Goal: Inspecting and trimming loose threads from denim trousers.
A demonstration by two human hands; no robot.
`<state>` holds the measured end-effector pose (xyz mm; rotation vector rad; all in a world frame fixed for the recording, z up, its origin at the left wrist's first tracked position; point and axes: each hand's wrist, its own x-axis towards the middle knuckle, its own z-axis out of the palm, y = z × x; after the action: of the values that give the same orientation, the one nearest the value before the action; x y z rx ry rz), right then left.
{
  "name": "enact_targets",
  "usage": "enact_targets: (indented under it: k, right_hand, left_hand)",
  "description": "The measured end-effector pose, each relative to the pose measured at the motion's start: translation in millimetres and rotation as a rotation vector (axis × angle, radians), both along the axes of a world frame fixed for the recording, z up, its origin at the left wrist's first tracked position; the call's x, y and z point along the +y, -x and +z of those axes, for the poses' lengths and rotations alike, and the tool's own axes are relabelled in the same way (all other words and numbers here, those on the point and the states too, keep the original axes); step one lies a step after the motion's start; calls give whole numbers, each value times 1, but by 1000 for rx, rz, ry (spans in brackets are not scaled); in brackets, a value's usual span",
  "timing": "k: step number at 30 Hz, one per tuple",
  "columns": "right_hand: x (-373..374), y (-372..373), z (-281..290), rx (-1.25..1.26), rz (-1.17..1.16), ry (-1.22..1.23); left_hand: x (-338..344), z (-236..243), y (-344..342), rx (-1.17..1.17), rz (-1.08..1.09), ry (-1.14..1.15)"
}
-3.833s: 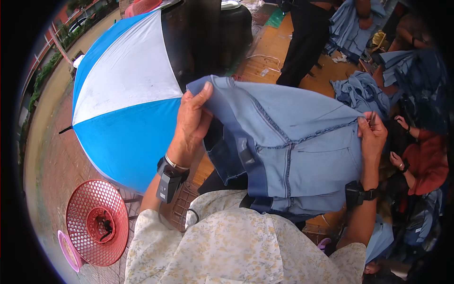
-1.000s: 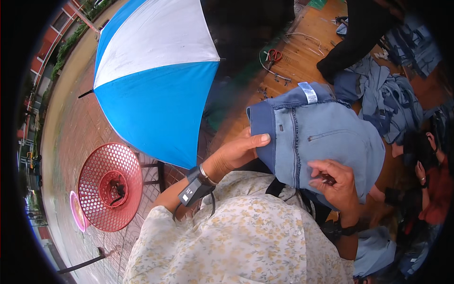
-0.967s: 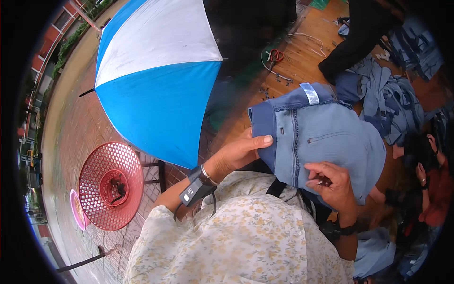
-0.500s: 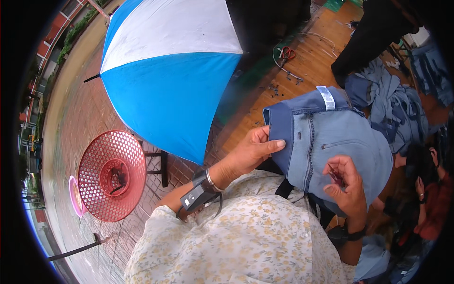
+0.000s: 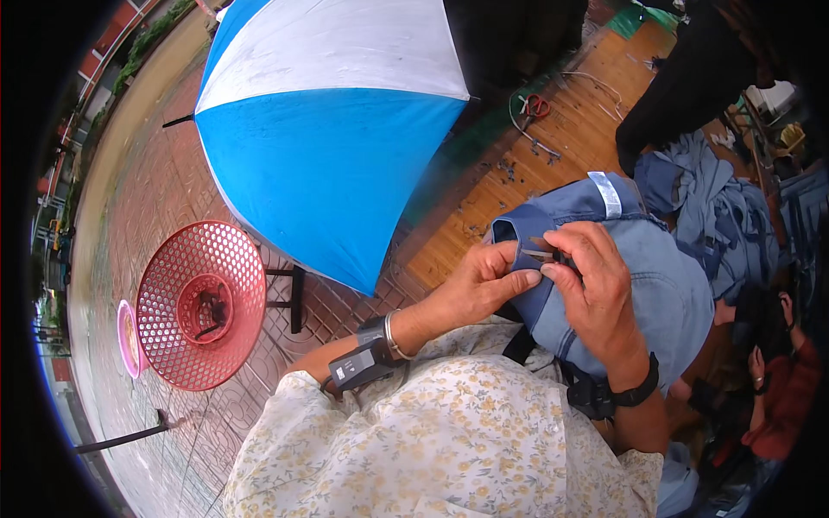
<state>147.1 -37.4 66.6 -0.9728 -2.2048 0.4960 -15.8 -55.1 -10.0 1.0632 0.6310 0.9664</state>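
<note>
Light-blue denim trousers (image 5: pixel 669 298) lie across my lap, with a darker blue waistband and a white label (image 5: pixel 605 194). My left hand (image 5: pixel 484 281) pinches the end of the waistband between thumb and fingers. Right beside it, my right hand (image 5: pixel 591 281) is closed on a small pair of thread snips (image 5: pixel 539 254). Their thin metal blades point at the waistband edge by my left thumb. The fingers hide most of the snips, and I cannot tell whether the blades touch the cloth.
A blue and white umbrella (image 5: pixel 319 164) stands spread ahead on the left. A red perforated basket (image 5: pixel 155 306) sits at left. Red-handled scissors (image 5: pixel 537 106) and scraps lie on the wooden boards (image 5: pixel 579 129). More denim (image 5: pixel 721 211) is heaped at right, near another person's red sleeve (image 5: pixel 786 401).
My right hand has moved up and left from over the trousers to the waistband edge, bringing the snips beside my left thumb. My left hand keeps its pinch.
</note>
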Motion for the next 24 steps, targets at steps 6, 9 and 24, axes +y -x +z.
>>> enact_targets:
  k: [6, 9, 24]
  right_hand:
    - [4, 1, 0, 16, 18, -8]
    - [6, -1, -3, 9, 46, -50]
    - [8, -4, -7, 39, 74, -78]
  left_hand:
    - [-1, 3, 2, 30, -13, -68]
    - [-1, 6, 2, 46, -24, -46]
    - [-1, 11, 1, 71, -3, -80]
